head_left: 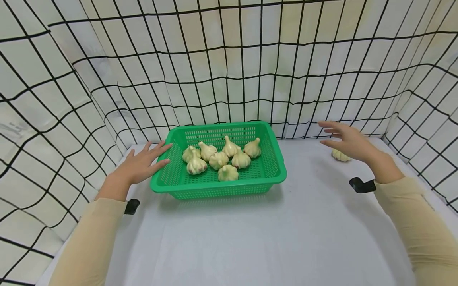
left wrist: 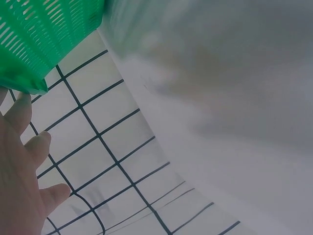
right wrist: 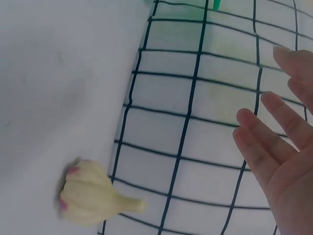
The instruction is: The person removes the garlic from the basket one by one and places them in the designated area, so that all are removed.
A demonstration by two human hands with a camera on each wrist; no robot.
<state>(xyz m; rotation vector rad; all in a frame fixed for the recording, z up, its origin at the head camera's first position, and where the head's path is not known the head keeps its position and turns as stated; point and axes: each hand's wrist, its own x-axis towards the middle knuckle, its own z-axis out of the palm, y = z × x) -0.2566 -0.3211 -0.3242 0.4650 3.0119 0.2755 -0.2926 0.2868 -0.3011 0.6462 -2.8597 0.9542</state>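
Note:
A green plastic basket (head_left: pixel 222 188) with slotted walls stands at the back middle of the white table, holding several garlic bulbs (head_left: pixel 218 160). My left hand (head_left: pixel 141 163) has its fingers spread at the basket's left rim; in the left wrist view its fingertips are right at the rim's edge. At the right, my right hand (head_left: pixel 352 143) hovers with relaxed fingers and nothing in them. Below and behind it on the table lies a single garlic bulb (head_left: pixel 340 155), partly hidden by the hand in the head view. The right wrist view shows that garlic bulb (right wrist: pixel 90 193) whole, its stem pointing sideways.
Black netting (head_left: pixel 243 75) over white walls encloses the table at the back and on both sides. The white tabletop (head_left: pixel 229 242) stretches in front of the basket. A black strap end (head_left: pixel 362 185) sticks out at the right wrist, another (head_left: pixel 132 206) at the left.

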